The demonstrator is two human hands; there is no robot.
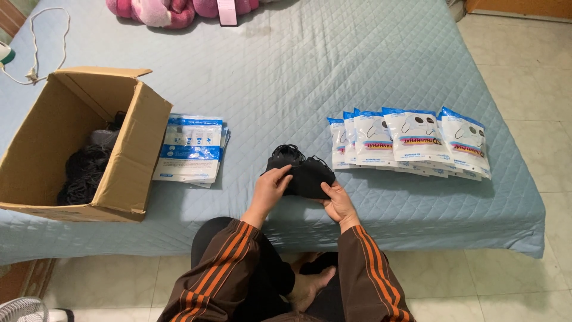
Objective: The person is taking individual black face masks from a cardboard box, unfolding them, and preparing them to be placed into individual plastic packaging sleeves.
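A small stack of black face masks [301, 172] with thin ear loops is held just above the quilted light-blue bed [310, 71]. My left hand [271, 186] grips the stack's left side, thumb on top. My right hand [338, 200] holds its lower right edge. To the right, a row of several filled white-and-blue mask packets [411, 143] lies overlapping on the bed. To the left lies a stack of flat white-and-blue packets [192, 148].
An open cardboard box [128, 158] at the left holds dark masses of black masks [86, 170]. A pink and white bundle [173, 9] lies at the far edge, a white cord [36, 42] at far left. The tiled floor [524, 77] runs along the right; a fan [21, 310] shows at bottom left.
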